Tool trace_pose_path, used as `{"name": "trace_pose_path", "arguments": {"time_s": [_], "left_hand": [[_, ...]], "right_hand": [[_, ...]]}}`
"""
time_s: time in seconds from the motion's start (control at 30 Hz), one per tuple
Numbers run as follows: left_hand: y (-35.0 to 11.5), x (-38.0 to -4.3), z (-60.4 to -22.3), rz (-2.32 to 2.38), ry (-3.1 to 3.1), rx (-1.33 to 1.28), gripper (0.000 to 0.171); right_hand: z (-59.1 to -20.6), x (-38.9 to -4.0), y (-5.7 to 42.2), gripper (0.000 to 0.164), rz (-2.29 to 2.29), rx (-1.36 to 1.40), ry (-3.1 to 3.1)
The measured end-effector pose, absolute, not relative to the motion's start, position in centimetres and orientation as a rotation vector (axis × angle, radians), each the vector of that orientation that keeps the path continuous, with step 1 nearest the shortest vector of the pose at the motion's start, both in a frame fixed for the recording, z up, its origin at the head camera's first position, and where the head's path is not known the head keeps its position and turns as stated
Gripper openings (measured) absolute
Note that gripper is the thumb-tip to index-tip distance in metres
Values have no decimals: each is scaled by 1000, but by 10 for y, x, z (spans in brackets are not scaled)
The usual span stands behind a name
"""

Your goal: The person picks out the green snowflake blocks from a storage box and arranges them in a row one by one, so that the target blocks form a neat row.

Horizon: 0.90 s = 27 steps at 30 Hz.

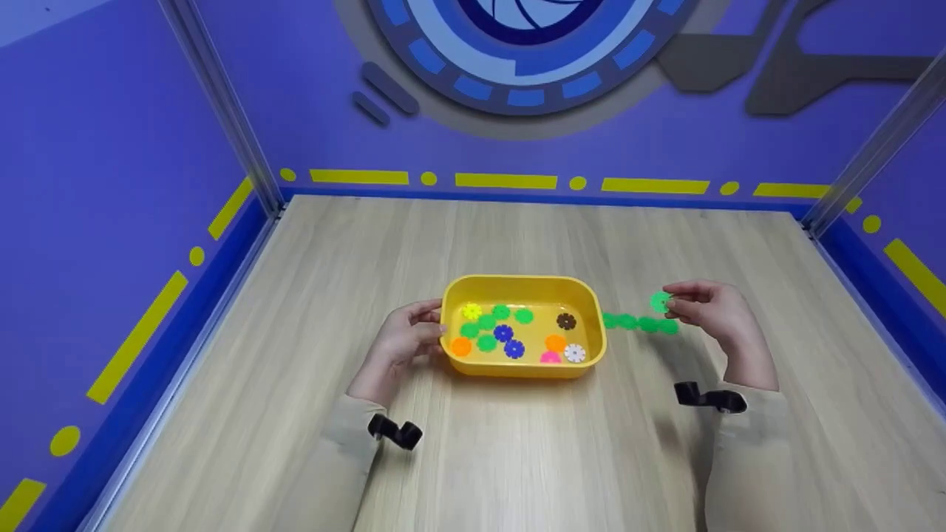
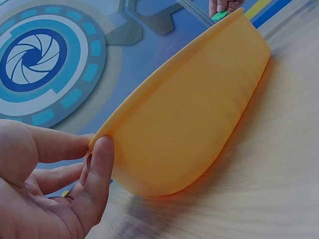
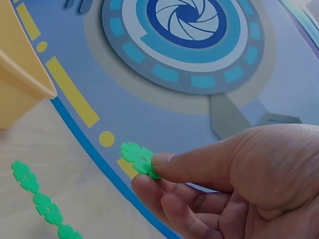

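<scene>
A yellow plastic bin (image 1: 523, 369) stands on the table with notched plastic discs lying in it. At its left end my left hand (image 1: 403, 334) pinches the rim between thumb and fingers; the left wrist view shows this hand (image 2: 55, 184) close up against the bin's wall (image 2: 174, 114). To the right of the bin, my right hand (image 1: 709, 310) pinches a green notched disc (image 1: 660, 301) between thumb and fingertips, held over the table. Beneath it lies a row of green discs (image 1: 647, 324), running from the bin's right side; in the right wrist view the discs (image 3: 47, 208) appear joined edge to edge.
Inside the bin are several green discs (image 1: 486, 343), dark blue discs (image 1: 514, 349), a yellow disc (image 1: 471, 311), a brown disc (image 1: 566, 321) and a white disc (image 1: 575, 353). Blue-purple panels (image 1: 517, 159) wall the wooden table (image 1: 517, 451) at the back and sides.
</scene>
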State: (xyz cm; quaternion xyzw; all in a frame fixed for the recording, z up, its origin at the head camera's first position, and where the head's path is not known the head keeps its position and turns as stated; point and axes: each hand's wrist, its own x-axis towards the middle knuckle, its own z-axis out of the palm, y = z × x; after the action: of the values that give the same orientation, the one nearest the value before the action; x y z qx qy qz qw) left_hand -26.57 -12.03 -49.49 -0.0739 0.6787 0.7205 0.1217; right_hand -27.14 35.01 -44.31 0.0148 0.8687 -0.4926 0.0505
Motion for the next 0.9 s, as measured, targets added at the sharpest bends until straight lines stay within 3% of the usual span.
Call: {"name": "trace_pose_path", "arguments": {"time_s": [0.9], "left_hand": [[-121, -266, -495, 2071, 1995, -243, 55]], "right_hand": [[-468, -272, 394, 49, -1537, 290, 2573]]}}
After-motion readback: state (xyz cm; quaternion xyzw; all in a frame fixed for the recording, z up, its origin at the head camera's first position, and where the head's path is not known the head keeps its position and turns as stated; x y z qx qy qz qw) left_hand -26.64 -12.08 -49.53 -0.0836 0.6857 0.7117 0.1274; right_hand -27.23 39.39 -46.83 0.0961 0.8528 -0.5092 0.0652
